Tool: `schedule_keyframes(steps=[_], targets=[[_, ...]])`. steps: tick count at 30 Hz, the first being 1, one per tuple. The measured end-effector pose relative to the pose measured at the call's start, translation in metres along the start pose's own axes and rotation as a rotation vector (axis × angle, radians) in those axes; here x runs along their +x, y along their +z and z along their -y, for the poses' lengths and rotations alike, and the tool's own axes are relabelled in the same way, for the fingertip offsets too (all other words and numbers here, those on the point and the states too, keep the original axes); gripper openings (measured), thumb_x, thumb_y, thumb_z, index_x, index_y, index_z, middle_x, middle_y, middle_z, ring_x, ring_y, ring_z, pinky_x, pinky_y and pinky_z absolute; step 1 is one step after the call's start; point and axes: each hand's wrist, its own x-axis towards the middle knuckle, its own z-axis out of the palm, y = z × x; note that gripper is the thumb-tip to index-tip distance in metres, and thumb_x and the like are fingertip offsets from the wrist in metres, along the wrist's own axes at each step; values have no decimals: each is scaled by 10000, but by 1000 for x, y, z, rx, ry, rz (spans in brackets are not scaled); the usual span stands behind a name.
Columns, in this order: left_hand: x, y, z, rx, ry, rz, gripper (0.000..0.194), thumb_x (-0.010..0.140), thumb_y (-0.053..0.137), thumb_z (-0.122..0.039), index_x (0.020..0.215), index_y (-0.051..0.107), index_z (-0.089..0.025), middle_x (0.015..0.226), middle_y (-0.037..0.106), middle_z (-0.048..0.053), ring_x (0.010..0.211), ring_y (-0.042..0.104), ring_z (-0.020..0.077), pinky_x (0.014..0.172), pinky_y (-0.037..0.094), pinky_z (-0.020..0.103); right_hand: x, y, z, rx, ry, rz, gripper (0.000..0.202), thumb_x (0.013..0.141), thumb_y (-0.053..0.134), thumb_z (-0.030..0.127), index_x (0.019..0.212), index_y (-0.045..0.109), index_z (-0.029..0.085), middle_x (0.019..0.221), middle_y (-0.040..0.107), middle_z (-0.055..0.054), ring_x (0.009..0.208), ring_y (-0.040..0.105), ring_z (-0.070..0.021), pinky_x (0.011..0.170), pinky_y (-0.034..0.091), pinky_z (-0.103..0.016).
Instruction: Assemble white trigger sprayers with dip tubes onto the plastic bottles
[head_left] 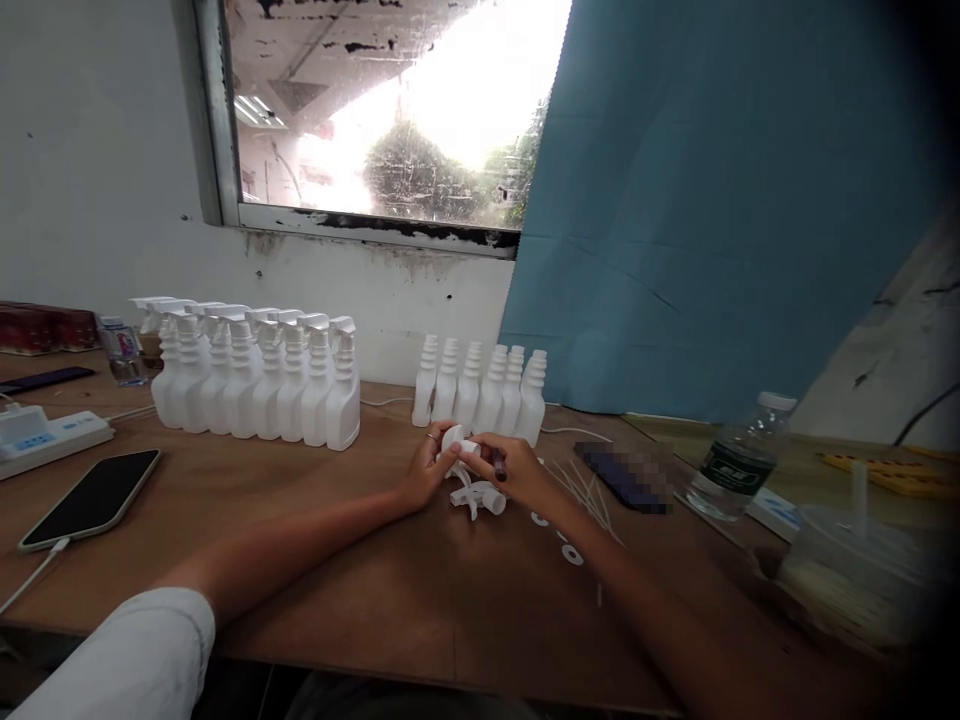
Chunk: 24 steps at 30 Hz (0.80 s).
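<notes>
My left hand [426, 472] is closed on a white spray head [454, 440] near the middle of the table. Touching the same spray head from the right is my right hand [512, 468], its fingers pressed together, with a dark marker-like object [499, 464] also held in them. Another white spray head [487, 498] lies on the table just below the hands. White rings [572, 555] and thin white tubes [589, 492] lie to the right, partly behind my right forearm.
Capped spray bottles [343, 400] stand in rows at the left back. Several open white bottles [533, 395] stand behind my hands. A phone [94, 498], a power strip [56, 440], a water bottle [735, 465] and a plastic cup [847, 580] are at the sides.
</notes>
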Motion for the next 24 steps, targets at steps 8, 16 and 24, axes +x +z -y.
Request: schedule_keyframes(steps=[8, 16, 24], targets=[[3, 3, -1, -207, -167, -4, 424, 834, 580, -573, 1014, 497, -198, 703, 555, -28, 543, 510, 100, 501, 434, 199, -12, -3, 5, 110, 60, -109, 405, 936, 453, 511, 1175, 593, 216, 828, 613, -18, 561, 507, -118, 545, 414, -243], [13, 0, 8, -276, -309, -76, 517, 729, 623, -666, 829, 441, -192, 505, 501, -66, 327, 408, 77, 305, 250, 173, -17, -7, -3, 405, 249, -164, 396, 886, 496, 597, 793, 537, 214, 534, 444, 60, 391, 347, -84, 390, 270, -224], [15, -1, 15, -272, -320, -108, 534, 710, 641, -675, 783, 425, -192, 483, 457, -82, 300, 366, 66, 293, 217, 177, -18, -1, 10, 515, 207, -55, 286, 841, 625, 460, 762, 548, 196, 629, 591, 12, 479, 482, -102, 451, 374, -230]])
